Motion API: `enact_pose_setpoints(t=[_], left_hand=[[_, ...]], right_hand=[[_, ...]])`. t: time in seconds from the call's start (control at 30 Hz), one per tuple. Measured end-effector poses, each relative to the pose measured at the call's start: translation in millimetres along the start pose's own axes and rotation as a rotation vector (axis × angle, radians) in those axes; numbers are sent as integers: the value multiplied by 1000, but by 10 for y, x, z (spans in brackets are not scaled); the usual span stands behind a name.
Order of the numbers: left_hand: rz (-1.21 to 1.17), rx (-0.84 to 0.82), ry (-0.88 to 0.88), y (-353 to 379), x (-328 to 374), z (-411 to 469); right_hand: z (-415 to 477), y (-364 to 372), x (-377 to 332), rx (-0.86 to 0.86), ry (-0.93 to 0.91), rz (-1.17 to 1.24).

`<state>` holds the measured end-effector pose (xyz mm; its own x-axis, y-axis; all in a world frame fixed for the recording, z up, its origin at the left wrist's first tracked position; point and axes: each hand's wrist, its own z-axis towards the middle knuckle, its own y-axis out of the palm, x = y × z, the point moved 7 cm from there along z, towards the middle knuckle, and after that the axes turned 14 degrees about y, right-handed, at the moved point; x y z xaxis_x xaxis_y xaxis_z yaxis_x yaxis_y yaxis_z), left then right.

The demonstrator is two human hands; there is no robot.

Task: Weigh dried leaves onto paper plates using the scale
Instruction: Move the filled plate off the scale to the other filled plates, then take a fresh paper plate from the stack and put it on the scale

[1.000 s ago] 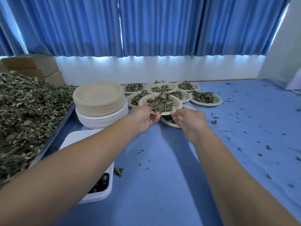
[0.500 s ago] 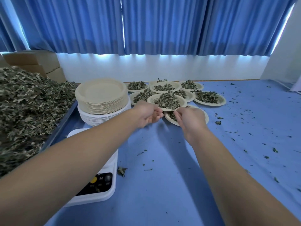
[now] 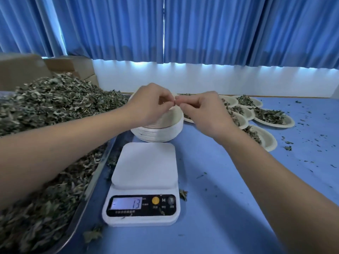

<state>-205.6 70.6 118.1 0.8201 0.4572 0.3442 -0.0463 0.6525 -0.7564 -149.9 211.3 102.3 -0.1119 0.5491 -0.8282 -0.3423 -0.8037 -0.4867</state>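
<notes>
Left hand (image 3: 152, 105) and right hand (image 3: 203, 112) meet fingertips-pinched over plate stack (image 3: 157, 132), 12 o'clock of scale (image 3: 145, 167); pinched thing unclear. Leaves (image 3: 51, 107) at 9 o'clock, filled plates (image 3: 271, 118) at 2 o'clock. Scale platform bare.

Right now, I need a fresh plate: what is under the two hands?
The stack of paper plates. The left hand and right hand cover most of its top plate, so anything lying there is hidden.

Blue table (image 3: 220, 180) with scale (image 3: 145, 173), plates (image 3: 157, 133), tray (image 3: 100, 171)
</notes>
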Motion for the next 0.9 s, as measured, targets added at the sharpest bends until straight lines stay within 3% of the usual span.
enact_pose_setpoints(t=[0.13, 0.23, 0.5, 0.9], left_hand=[[279, -105, 47, -248, -332, -125], [277, -184, 90, -257, -497, -194], [229, -202, 207, -191, -532, -244], [191, -185, 271, -199, -496, -216]], right_hand=[[217, 364, -151, -40, -208, -470], [344, 544, -148, -118, -270, -660], [319, 593, -239, -245, -452, -763], [285, 644, -355, -257, -595, -1023]])
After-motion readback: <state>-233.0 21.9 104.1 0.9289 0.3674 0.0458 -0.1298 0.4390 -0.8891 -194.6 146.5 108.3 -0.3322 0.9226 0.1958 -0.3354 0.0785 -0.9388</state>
